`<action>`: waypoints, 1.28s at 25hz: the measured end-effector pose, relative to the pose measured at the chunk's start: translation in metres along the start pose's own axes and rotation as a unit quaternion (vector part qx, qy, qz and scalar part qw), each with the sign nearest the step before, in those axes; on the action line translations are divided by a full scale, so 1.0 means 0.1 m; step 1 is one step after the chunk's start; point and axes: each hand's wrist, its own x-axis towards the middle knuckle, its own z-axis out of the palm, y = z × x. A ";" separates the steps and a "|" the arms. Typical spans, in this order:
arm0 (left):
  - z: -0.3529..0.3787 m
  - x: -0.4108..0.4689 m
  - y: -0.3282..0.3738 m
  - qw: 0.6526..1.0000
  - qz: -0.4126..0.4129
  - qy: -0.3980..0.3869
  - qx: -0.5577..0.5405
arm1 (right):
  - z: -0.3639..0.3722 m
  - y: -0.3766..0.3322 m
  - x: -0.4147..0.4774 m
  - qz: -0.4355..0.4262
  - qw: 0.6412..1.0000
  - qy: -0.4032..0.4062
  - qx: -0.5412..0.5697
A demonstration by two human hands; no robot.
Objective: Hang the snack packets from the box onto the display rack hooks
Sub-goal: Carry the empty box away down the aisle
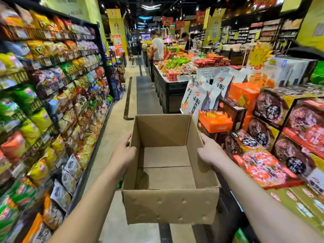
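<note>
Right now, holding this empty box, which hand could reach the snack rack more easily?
Probably the left hand: it grips the box wall on the snack rack side. The right hand holds the far wall.

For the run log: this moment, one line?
open brown cardboard box: empty, held up | left hand: grips left wall | right hand: grips right wall

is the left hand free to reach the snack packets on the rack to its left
Probably not yet: the left hand grips the left wall of the empty box, with the right hand on the other side. Nothing blocks the way to the rack otherwise.
</note>
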 end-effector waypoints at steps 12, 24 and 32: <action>0.24 2.09 0.63 0.995 -0.038 0.090 -0.023 | 0.11 -0.63 2.67 -0.103 0.993 -0.049 -0.008; 0.12 4.51 0.88 0.996 -0.019 0.085 -0.019 | 0.73 -1.50 4.88 -0.090 0.993 -0.074 -0.005; 0.02 6.17 1.10 0.997 -0.008 0.079 -0.015 | 1.07 -2.02 6.31 -0.065 0.995 -0.070 0.020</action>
